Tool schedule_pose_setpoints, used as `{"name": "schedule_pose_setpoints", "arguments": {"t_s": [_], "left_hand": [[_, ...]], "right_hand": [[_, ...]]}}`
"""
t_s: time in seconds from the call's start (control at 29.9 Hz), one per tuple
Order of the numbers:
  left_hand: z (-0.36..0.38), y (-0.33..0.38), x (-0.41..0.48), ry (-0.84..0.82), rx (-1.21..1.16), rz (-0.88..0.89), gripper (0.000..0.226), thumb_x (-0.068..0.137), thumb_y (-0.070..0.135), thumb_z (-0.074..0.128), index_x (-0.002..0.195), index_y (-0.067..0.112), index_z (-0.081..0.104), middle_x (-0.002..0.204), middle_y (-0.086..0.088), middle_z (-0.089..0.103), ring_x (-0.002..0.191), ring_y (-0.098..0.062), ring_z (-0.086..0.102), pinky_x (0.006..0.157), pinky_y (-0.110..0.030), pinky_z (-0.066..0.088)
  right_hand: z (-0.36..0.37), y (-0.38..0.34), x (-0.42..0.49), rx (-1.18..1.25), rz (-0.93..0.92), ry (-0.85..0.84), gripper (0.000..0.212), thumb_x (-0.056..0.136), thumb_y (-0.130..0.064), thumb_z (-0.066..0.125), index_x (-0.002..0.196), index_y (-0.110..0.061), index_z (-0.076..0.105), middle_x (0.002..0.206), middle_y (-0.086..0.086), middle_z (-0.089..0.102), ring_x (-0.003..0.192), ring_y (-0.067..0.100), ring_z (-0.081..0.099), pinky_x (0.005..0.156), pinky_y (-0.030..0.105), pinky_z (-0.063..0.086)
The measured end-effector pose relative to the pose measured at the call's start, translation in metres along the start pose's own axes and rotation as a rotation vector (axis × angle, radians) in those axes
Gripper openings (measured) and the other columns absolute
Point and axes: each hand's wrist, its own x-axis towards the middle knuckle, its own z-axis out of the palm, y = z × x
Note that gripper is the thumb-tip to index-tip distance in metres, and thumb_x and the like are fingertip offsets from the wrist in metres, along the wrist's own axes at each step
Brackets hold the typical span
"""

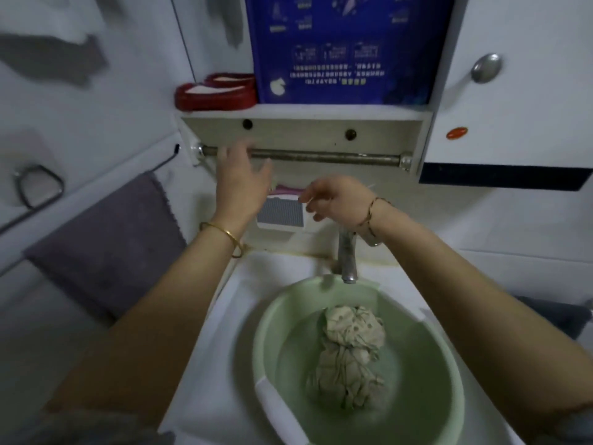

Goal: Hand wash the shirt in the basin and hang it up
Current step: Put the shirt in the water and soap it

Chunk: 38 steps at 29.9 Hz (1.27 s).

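Head view: I see left hand [244, 184] spread and right hand [333, 200] loosely curled, both empty at mid-frame, the shirt [349, 348] wadded in the basin [266, 332] below, untouched.

Surroundings: wall shelf and left side.
Red slippers [215, 96] beside blue printed panel [343, 49] on shelf [305, 110]; grey towel [106, 248] draped lower left.
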Motion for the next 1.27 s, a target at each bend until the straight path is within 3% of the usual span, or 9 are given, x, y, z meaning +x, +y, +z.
{"name": "schedule_pose_setpoints", "arguments": {"t_s": [0.13,0.33,0.63,0.94,1.04,1.1,1.17,1.27], "left_hand": [[-0.011,0.016,0.041,0.109,0.157,0.086,0.041,0.088,0.008,0.054,0.128,0.006,0.047,0.134,-0.015,0.038,0.118,-0.027,0.045,0.100,-0.028,0.036],[-0.011,0.017,0.076,0.119,0.539,0.187,0.038,0.087,0.003,0.055,0.124,0.007,0.049,0.137,-0.018,0.034,0.120,-0.034,0.041,0.093,-0.041,0.046],[-0.023,0.007,0.085,0.093,0.635,0.239,0.044,0.086,0.008,0.062,0.125,0.005,0.042,0.131,-0.020,0.038,0.112,-0.036,0.045,0.083,-0.044,0.048],[-0.031,0.004,0.077,0.146,0.646,0.326,0.036,0.088,0.011,0.059,0.120,0.003,0.046,0.122,-0.022,0.043,0.103,-0.037,0.049,0.075,-0.046,0.050],[-0.033,0.001,0.066,0.170,0.625,0.351,0.035,0.085,0.008,0.062,0.117,0.004,0.048,0.119,-0.021,0.047,0.103,-0.036,0.050,0.077,-0.046,0.049],[-0.033,0.002,0.055,0.187,0.612,0.392,0.032,0.084,0.008,0.059,0.114,0.006,0.048,0.118,-0.020,0.048,0.102,-0.036,0.051,0.081,-0.048,0.050],[-0.032,0.008,0.040,0.173,0.577,0.439,0.031,0.082,0.009,0.046,0.112,0.005,0.048,0.117,-0.021,0.048,0.102,-0.036,0.050,0.074,-0.044,0.051],[-0.030,0.021,0.019,0.130,0.534,0.476,0.033,0.081,0.010,0.048,0.113,0.005,0.048,0.117,-0.021,0.047,0.103,-0.036,0.050,0.067,-0.039,0.052]], "right_hand": [[-0.013,-0.020,0.020,-0.042,-0.038,0.056,0.025,0.093,-0.013,0.052,0.117,-0.014,0.061,0.102,-0.002,0.063,0.087,0.013,0.064,0.074,0.022,0.051],[-0.010,-0.018,0.029,-0.002,-0.024,0.088,0.028,0.093,-0.011,0.052,0.120,-0.012,0.059,0.102,0.003,0.065,0.083,0.012,0.064,0.062,0.014,0.046],[-0.010,-0.025,0.038,0.113,-0.022,0.103,0.030,0.093,-0.006,0.050,0.122,-0.009,0.057,0.110,0.011,0.065,0.091,0.020,0.066,0.073,0.023,0.053],[-0.007,-0.046,0.059,0.569,0.109,0.082,0.029,0.095,-0.009,0.050,0.124,-0.006,0.050,0.112,0.014,0.063,0.086,0.021,0.065,0.073,0.033,0.057],[-0.008,-0.052,0.063,0.846,0.157,0.047,0.025,0.097,-0.022,0.050,0.116,-0.006,0.052,0.106,0.015,0.067,0.090,0.025,0.067,0.076,0.037,0.057],[-0.007,-0.058,0.066,1.041,0.182,-0.006,0.034,0.097,-0.033,0.049,0.115,-0.005,0.051,0.104,0.016,0.067,0.089,0.026,0.067,0.078,0.039,0.057],[-0.004,-0.062,0.069,1.155,0.181,-0.045,0.052,0.096,-0.045,0.046,0.125,-0.003,0.050,0.106,0.016,0.067,0.089,0.025,0.068,0.075,0.036,0.058],[-0.001,-0.062,0.066,1.231,0.182,0.022,0.052,0.092,-0.051,0.048,0.121,-0.008,0.054,0.107,0.014,0.068,0.089,0.025,0.068,0.075,0.034,0.057]]}}
